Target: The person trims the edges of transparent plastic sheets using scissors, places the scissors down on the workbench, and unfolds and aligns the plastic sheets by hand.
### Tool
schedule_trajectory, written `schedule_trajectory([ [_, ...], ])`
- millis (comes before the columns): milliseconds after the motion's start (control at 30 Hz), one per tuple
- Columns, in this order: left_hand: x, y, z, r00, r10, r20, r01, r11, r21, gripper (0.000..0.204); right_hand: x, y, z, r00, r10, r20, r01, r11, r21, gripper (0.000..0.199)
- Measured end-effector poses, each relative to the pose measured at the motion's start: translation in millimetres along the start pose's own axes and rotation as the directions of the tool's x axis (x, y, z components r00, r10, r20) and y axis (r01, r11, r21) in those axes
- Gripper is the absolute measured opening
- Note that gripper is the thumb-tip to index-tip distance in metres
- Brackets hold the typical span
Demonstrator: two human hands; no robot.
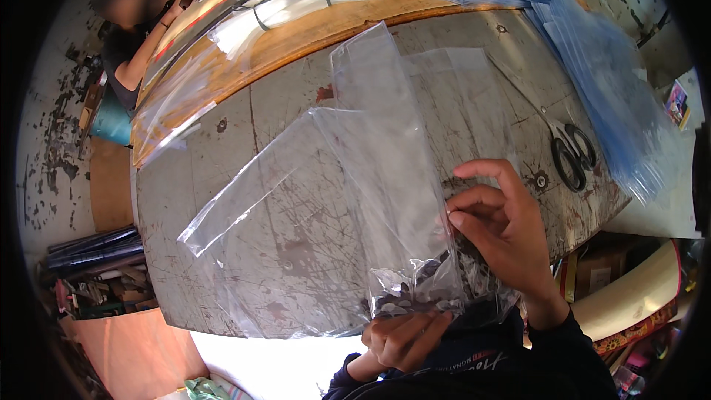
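A long clear plastic bag (392,148) stretches from the table's near edge toward the middle. My left hand (407,337) is closed on its near end, fingers curled over the edge. At the bag's right side, my right hand (511,233) pinches the edge between thumb and a bent finger, with its index finger raised. Dark patches (422,289) show at the near end; whether they lie inside or behind the plastic I cannot tell. Another clear plastic sheet (274,185) lies flat to the left, and one more clear sheet (463,96) lies beyond my right hand.
Black-handled scissors (569,155) lie on the scratched grey table (192,200) at right. Bluish plastic sleeves (592,81) are heaped along the right side. On a wooden board (415,0) at the back rests a tied bundle of clear sheets (296,7). Another person (133,44) sits far left.
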State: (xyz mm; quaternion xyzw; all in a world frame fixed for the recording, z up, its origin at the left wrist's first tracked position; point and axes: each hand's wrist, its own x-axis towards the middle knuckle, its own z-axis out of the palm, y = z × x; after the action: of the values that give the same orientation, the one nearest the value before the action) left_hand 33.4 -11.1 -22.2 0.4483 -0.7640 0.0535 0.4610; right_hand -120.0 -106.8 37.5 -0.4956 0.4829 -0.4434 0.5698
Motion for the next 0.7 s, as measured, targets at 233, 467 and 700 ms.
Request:
schedule_trajectory([
  [233, -2, 1, 0, 1.000, -0.016, 0.012, 0.016, 1.000, -0.002, 0.019, 0, -1, -1, 1.000, 0.012, 0.000, -0.012, 1.000, -0.016, 0.032],
  [467, -6, 2, 2, 1.000, -0.011, 0.019, 0.011, 1.000, 0.010, 0.016, -2, 2, -1, 1.000, -0.014, 0.002, 0.015, 0.999, -0.042, 0.031],
  [700, -18, 2, -1, 0.979, -0.193, -0.061, 0.153, 0.903, -0.401, 0.060, -8, 10, -9, 0.988, -0.129, -0.082, 0.115, 0.980, -0.160, 0.026],
])
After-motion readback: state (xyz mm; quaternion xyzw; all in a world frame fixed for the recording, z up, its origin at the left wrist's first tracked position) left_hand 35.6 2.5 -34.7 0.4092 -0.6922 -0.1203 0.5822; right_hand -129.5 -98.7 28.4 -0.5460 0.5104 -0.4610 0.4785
